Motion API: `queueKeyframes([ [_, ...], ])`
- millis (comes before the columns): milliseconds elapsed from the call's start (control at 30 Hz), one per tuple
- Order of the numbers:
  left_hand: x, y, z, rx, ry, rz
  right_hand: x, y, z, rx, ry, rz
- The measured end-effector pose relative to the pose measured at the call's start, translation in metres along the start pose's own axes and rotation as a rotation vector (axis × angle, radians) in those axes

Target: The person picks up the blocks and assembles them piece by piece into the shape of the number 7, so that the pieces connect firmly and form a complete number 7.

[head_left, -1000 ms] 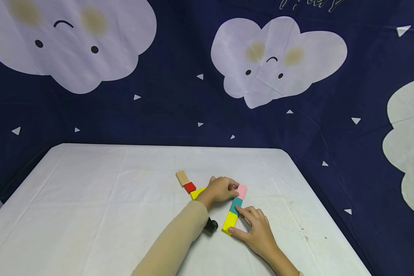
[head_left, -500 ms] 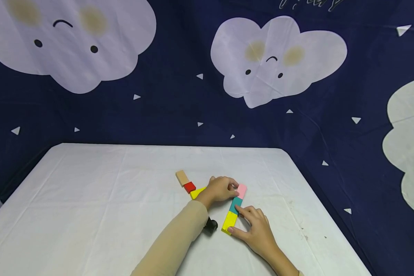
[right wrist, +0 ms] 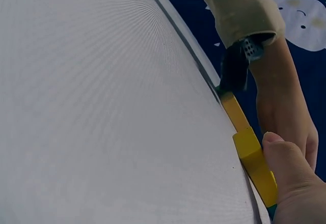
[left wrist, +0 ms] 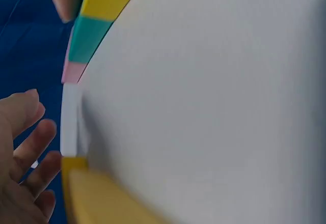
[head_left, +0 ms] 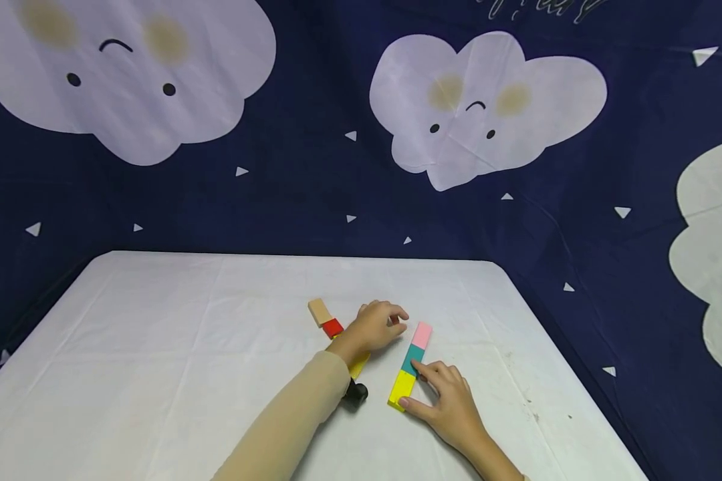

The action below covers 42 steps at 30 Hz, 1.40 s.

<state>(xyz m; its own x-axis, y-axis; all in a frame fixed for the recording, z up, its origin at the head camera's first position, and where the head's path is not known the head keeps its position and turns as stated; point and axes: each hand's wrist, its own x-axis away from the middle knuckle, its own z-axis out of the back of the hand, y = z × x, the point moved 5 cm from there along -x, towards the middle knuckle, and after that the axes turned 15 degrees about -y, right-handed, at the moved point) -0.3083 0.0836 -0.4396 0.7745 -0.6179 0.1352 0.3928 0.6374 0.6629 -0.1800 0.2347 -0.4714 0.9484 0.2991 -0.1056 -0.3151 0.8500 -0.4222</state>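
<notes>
Head view: a pink block [head_left: 422, 334], a teal block [head_left: 413, 354] and a yellow block [head_left: 402, 385] lie end to end in a straight, slanting row on the white tabletop [head_left: 156, 367], pink farthest. The right hand [head_left: 451, 404] has thumb and index finger spread, the thumb tip on the yellow block's near end, the index fingertip on the teal block. The left hand [head_left: 376, 323], fingers loosely bent around nothing, hangs just left of the pink block. A wooden block [head_left: 319, 312] and a red block [head_left: 333, 328] touch farther left.

Left wrist view: the row's blocks meet without visible gaps; the left fingers are parted.

Right wrist view: the right thumb lies at the yellow block; its other fingers are hidden.
</notes>
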Motion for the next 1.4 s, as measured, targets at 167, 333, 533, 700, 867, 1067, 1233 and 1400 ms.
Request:
queueKeyframes([
  [167, 0.014, -0.010, 0.017, -0.010, 0.042, 0.006, 0.000, 0.000, 0.001, 0.019, 0.007, 0.001],
  [333, 0.031, -0.028, 0.030, 0.036, 0.069, 0.025, -0.003, 0.003, 0.006, 0.013, -0.006, -0.028],
  [533, 0.054, -0.048, 0.041, 0.097, 0.113, 0.037, -0.012, 0.011, 0.010, 0.040, -0.039, -0.069],
  [700, 0.071, -0.064, 0.048, 0.087, 0.160, 0.103, -0.019, 0.017, 0.011, 0.059, -0.076, -0.070],
  [867, 0.086, -0.079, 0.051, 0.081, 0.185, 0.159, -0.024, 0.022, 0.010, 0.067, -0.094, -0.054],
  [1067, 0.100, -0.088, 0.050, 0.058, 0.189, 0.180, -0.025, 0.025, 0.008, 0.081, -0.106, -0.052],
  [1233, 0.106, -0.088, 0.045, 0.040, 0.161, 0.148, -0.025, 0.025, 0.008, 0.096, -0.105, -0.044],
  [1400, 0.107, -0.083, 0.041, 0.030, 0.101, 0.102, -0.024, 0.024, 0.008, 0.103, -0.103, -0.044],
])
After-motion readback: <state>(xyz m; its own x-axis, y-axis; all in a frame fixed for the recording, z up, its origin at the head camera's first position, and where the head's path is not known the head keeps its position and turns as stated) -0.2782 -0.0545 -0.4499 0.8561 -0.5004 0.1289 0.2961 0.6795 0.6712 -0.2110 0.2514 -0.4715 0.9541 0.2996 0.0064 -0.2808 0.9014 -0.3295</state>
